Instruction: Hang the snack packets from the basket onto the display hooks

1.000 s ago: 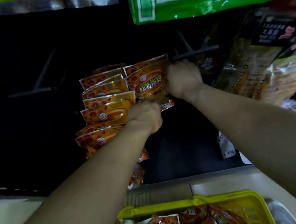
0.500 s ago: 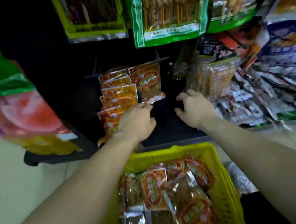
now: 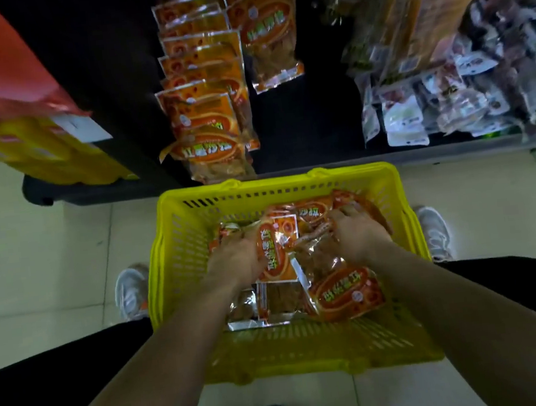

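A yellow plastic basket [image 3: 182, 278] stands on the floor between my feet and holds several orange snack packets. My left hand [image 3: 233, 261] grips one upright orange packet [image 3: 278, 251] in the middle of the basket. My right hand [image 3: 356, 236] reaches into the pile on the right, its fingers curled over a clear-bottomed packet [image 3: 318, 250]. Another orange packet [image 3: 345, 294] lies flat near my right wrist. Up on the dark display, a long row of the same orange packets [image 3: 201, 87] hangs, with a shorter row [image 3: 265, 34] beside it. The hooks themselves are hidden.
Grey and white snack bags [image 3: 446, 91] hang and lie on the right of the rack. Red and yellow bags [image 3: 11, 97] hang at the left. My two shoes [image 3: 130, 290] flank the basket on the pale tiled floor.
Both hands have come down from the hanging packets into the basket. My view has tipped down from the hooks to the basket and floor.
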### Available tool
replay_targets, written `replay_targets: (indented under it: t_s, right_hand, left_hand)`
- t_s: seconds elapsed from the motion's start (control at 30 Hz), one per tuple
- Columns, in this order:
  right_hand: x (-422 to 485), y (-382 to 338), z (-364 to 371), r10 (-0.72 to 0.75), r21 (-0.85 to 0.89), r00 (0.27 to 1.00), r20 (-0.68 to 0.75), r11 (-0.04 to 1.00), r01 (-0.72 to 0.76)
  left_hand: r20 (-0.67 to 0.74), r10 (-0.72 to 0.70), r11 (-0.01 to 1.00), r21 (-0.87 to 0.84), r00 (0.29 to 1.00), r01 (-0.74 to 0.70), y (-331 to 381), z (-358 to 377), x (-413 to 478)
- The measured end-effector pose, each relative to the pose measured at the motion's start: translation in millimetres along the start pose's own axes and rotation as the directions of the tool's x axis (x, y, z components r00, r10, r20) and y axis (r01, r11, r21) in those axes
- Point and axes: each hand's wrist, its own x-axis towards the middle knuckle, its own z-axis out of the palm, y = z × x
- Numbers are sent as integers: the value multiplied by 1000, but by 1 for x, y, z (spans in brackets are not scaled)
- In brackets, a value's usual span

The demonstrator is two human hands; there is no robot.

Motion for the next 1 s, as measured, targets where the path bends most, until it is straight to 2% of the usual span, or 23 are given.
replay_targets:
  t_s: [0.07,0.2,0.27,0.4,0.5,0.6,0.67,0.73,0.83,0.9,1.0]
  right_hand:
    - [11,3,22,13,-20,999,45,1000,-12]
    - [19,5,62,31,-133,998,-59,990,-38]
    - [23,5,73,31,-129,999,-40,991,-36]
    - [26,9,84,-113,-53,994,-11,992,112]
    - [21,9,86,-213,5,976,-45,977,214]
    - [13,10,91,-87,76,992,-91,993,94]
    - [8,14,93,58,124,996,-64,991,-50]
    - [3,20,93,112,147,992,-49,984,-104]
    - [-5,26,87,43,74,993,-113,997,-35]
    - [-6,26,80,-21,40,994,-105,999,25]
    - [-3,25,70,-6,62,995,-100,998,13]
  left_hand:
    - [6,-26,1000,-3,1000,26,-9,15,15]
    - [25,-53,996,-71,998,55,-21,40,41]
    - [12,-59,996,-70,998,60,-24,49,52]
    - [0,-48,997,53,999,48,-29,54,64]
    - [-27,-47,989,137,999,51,-36,52,63]
    - [-16,-31,985,170,999,33,-45,52,51]
    - [-30,-52,983,173,998,56,-49,52,43]
    - [-54,-82,983,159,995,90,-50,49,38]
    - [-28,-75,993,92,997,78,-47,42,35]
    - [4,-97,993,66,995,97,-43,36,34]
    - [-16,-125,991,51,992,126,-40,30,34]
